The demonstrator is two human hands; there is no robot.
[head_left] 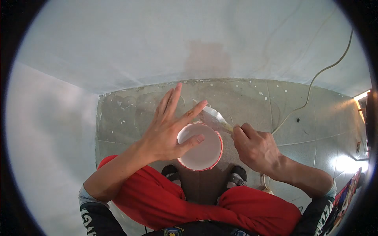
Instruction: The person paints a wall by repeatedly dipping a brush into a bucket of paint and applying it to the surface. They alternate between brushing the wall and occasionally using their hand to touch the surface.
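My left hand (169, 131) is over the left rim of a round bucket, its fingers spread and nothing held in them. Its index fingertip is close to the far end of a flat tool that looks like a putty knife (214, 116), with a pale, wide blade and a yellowish handle end. My right hand (254, 147) is closed around that handle, to the right of the bucket. The bucket (221, 146) has a red rim and stands between my feet, filled with smooth whitish paint or filler. My left thumb overlaps the view of its contents.
Ahead rises a pale wall (138, 43) with a pinkish-grey patch (206, 59) low down. The tiled floor (252, 106) carries white splashes. A cable (315, 80) runs down the wall and across the floor on the right. A bright light (362, 95) is at far right.
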